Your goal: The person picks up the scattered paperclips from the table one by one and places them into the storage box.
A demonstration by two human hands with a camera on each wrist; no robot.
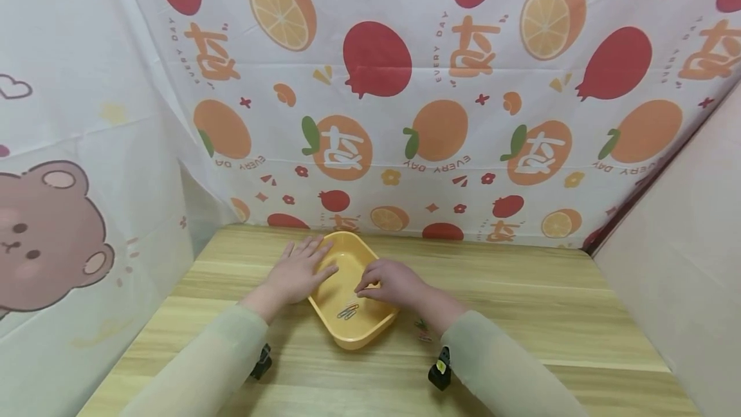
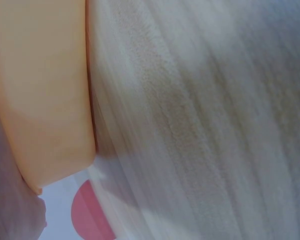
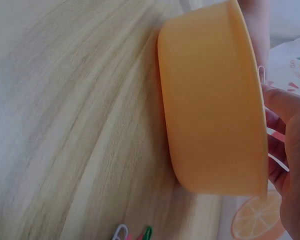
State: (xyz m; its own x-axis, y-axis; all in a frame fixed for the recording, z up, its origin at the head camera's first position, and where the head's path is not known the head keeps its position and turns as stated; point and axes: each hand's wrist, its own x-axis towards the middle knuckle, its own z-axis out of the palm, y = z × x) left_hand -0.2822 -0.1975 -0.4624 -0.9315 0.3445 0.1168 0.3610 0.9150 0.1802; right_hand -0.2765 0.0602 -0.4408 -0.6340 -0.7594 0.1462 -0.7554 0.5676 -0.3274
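A yellow oblong plastic basin stands on the table, a few paper clips lying on its bottom near the close end. My left hand rests over its left rim with the fingers spread and the thumb pointing inward. Above the basin's right side, my right hand pinches a pale paper clip between thumb and fingertip. That clip's looped end shows just past the rim in the right wrist view. In the left wrist view, part of the left hand shows beside the basin's outer wall.
More paper clips, green and pinkish among them, lie on the wooden table by the right wrist. A fruit-printed cloth hangs behind the table. A bear-printed cloth hangs at the left, a pale panel at the right.
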